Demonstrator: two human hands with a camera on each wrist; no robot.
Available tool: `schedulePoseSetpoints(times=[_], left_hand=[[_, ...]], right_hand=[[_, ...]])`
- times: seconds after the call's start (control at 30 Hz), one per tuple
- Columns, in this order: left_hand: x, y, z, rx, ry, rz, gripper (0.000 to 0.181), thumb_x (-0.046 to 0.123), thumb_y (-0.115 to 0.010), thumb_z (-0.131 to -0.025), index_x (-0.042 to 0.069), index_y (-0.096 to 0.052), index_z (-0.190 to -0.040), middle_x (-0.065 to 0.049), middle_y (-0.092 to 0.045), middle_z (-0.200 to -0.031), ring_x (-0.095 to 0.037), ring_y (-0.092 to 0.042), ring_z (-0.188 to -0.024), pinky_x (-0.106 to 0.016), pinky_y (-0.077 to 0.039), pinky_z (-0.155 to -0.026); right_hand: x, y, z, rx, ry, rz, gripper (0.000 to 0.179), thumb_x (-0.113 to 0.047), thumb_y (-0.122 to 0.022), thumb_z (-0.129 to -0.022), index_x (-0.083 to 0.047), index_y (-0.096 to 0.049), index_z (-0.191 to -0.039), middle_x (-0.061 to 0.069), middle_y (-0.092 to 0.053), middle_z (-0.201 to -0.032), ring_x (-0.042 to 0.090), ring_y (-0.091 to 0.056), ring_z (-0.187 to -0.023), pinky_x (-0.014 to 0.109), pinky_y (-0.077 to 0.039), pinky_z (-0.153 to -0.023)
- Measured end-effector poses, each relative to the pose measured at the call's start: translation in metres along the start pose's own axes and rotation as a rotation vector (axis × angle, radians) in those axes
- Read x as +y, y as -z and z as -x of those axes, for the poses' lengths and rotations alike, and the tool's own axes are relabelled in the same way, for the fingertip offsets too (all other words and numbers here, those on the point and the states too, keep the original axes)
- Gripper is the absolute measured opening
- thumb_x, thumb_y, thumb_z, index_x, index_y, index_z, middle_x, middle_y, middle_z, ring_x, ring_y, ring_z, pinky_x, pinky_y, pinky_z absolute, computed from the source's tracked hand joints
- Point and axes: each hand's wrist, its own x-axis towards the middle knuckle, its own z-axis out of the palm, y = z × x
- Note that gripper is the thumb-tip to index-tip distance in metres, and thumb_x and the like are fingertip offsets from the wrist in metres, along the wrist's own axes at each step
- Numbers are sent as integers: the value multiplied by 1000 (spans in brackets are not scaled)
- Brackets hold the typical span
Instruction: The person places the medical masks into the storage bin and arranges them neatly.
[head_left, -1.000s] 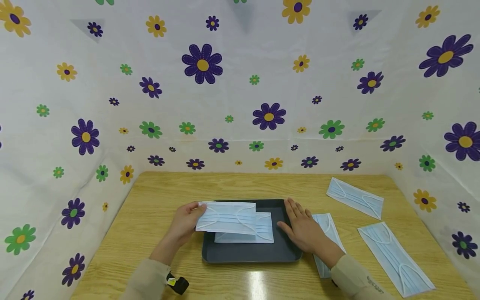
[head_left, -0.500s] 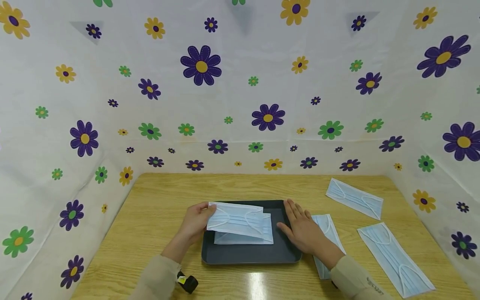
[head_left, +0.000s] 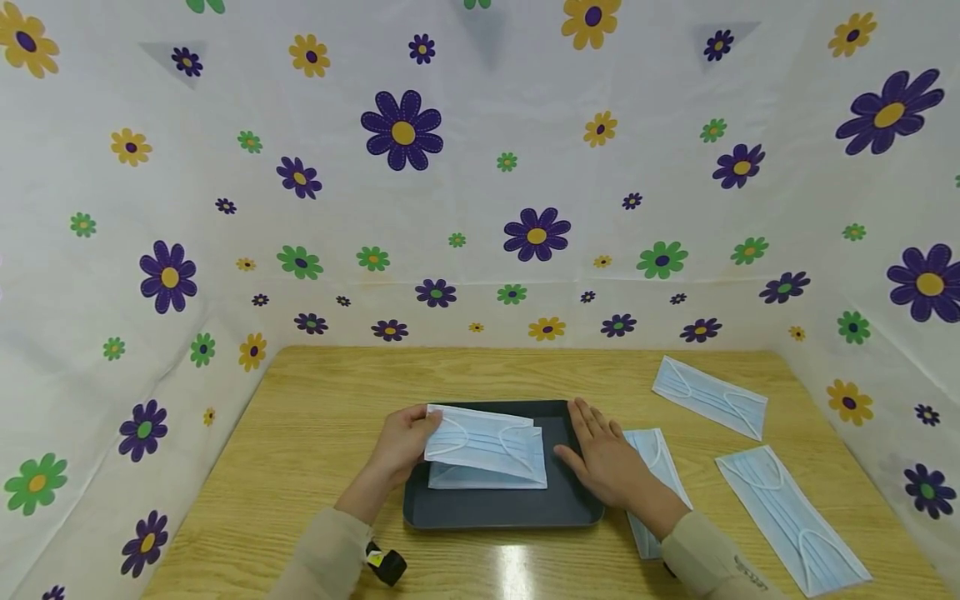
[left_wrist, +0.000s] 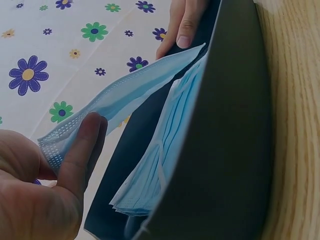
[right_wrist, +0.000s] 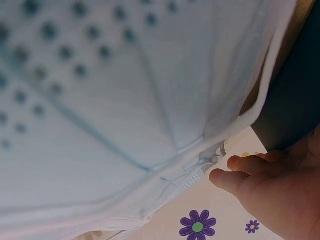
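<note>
A blue face mask (head_left: 483, 437) hangs over the dark grey tray (head_left: 502, 512), its left edge pinched by my left hand (head_left: 401, 446). Beneath it, more masks lie stacked flat in the tray, partly covered; the left wrist view shows the layered pile (left_wrist: 170, 140). The held mask (left_wrist: 120, 92) tilts above that pile, its far end close to it. My right hand (head_left: 611, 462) rests with fingers straight on the tray's right edge. Another mask (head_left: 654, 492) lies under my right forearm, partly hidden.
Two more masks lie on the wooden table at the right, a far one (head_left: 711, 397) and a near one (head_left: 795, 517). A white flower-print sheet (head_left: 465, 183) encloses the back and sides. In the right wrist view a close, blurred mask (right_wrist: 125, 100) fills much of the frame.
My left hand has moved right with the held mask, bringing it more nearly over the pile in the tray. My right hand stays at the tray's right edge.
</note>
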Motion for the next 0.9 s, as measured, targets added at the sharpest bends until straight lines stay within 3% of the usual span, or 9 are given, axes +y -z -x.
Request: schedulePoseSetpoints(times=[0.4, 0.7, 0.9], left_hand=[[-5, -5, 0, -53, 7, -59, 29, 13, -57, -109, -8, -67, -125, -7, -76, -91, -11, -71, -71, -27, -61, -61], [-6, -5, 5, -59, -53, -179, 28, 16, -59, -109, -6, -71, -121, -10, -77, -91, -11, -65, -71, -27, -55, -60], [-4, -4, 4, -46, -117, -306, 34, 14, -60, -107, -10, -67, -130, -16, -78, -102, -12, -65, -83, -32, -58, -75]], right_hand=[[-3, 3, 1, -4, 0, 0, 80, -46, -50, -111, 6, -20, -165, 27, -23, -172, 49, -29, -156, 71, -30, -120], [-3, 3, 2, -9, -3, -5, 81, -46, -50, -111, 6, -21, -165, 27, -23, -172, 49, -29, -157, 71, -30, -120], [-3, 3, 2, -9, -6, -10, 81, -47, -49, -111, 5, -19, -166, 27, -22, -172, 48, -28, -157, 71, -30, -121]])
